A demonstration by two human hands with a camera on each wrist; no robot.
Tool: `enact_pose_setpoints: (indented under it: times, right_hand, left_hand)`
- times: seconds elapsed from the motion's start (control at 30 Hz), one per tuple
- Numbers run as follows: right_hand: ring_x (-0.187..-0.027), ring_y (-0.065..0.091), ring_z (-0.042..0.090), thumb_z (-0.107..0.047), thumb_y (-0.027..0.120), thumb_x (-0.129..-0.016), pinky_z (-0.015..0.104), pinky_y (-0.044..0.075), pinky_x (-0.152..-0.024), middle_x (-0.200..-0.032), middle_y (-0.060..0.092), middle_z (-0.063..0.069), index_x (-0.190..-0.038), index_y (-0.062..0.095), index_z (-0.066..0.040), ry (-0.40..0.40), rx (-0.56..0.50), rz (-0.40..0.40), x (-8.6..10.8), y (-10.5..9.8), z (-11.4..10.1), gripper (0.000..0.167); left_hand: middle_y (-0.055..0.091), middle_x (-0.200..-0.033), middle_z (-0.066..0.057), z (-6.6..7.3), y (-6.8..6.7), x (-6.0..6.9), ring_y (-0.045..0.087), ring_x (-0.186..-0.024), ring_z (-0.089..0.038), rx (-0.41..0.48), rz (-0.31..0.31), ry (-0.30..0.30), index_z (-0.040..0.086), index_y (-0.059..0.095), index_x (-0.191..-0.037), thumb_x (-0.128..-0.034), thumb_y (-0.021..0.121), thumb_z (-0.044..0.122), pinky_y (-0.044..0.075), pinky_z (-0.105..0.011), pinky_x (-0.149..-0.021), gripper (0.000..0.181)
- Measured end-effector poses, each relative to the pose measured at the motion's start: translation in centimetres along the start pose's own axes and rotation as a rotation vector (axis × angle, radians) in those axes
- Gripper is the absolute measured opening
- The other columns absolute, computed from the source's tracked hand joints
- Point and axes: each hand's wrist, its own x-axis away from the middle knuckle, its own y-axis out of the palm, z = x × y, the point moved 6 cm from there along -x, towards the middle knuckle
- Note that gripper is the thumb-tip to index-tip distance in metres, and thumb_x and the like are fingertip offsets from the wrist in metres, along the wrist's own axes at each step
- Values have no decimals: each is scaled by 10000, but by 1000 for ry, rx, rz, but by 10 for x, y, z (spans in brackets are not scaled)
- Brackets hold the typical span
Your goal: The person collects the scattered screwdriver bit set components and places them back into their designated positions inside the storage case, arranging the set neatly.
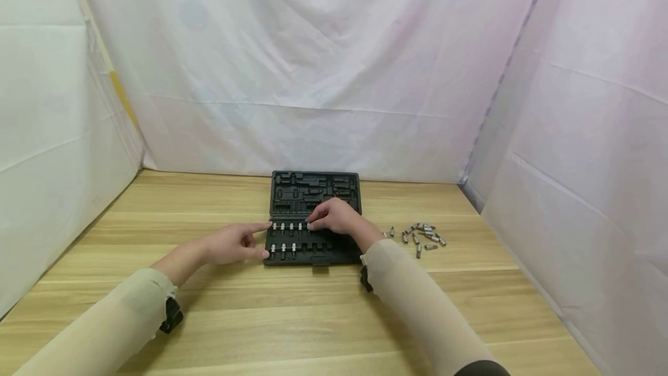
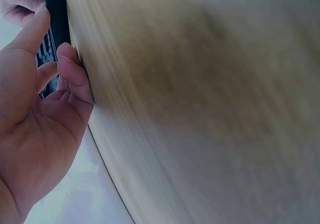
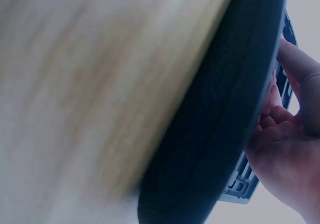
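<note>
Just below the middle of the head view, we see the black case (image 1: pixel 315 261) lying open on the table, its moulded lid (image 1: pixel 315 176) folded out behind the base. Four metal bit sockets (image 1: pixel 291 227) stand in the base's upper row, left of a fifth socket (image 1: pixel 309 227) at the right hand (image 1: pixel 338 217). We see that hand pinching the fifth socket between thumb and fingertips. Three more sockets (image 1: pixel 283 250) sit at the left of the lower row. At the case's left edge, we find the left hand (image 1: pixel 229 243) with index finger and thumb spread apart, their tips touching the rim; its other fingers bend inward. Right of centre, we see a loose scatter of bits (image 1: pixel 416 239) on the wood, some touching. Pale sleeves (image 1: pixel 99 326) reach in from the lower left and lower right, a black strap (image 1: pixel 171 315) under the left cuff. Around us spreads the wood-grain table (image 1: pixel 235 318), and white sheeting (image 1: pixel 313 74) fills the upper frame and both sides.
</note>
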Motion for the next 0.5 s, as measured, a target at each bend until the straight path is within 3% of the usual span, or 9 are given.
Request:
enact_pose_setpoints:
  times: [0.5]
  right_hand:
    - [-1188,728,216,-265,805,-1026,440,608,-1041,-1252,811,0,-1163,872,-233,23,80,-19,1,1,-7,156]
  left_hand:
    - [668,-969,-62,2,1,1,588,-855,-187,4,0,-1,59,375,-1704,-1022,796,373,520,-288,-719,861]
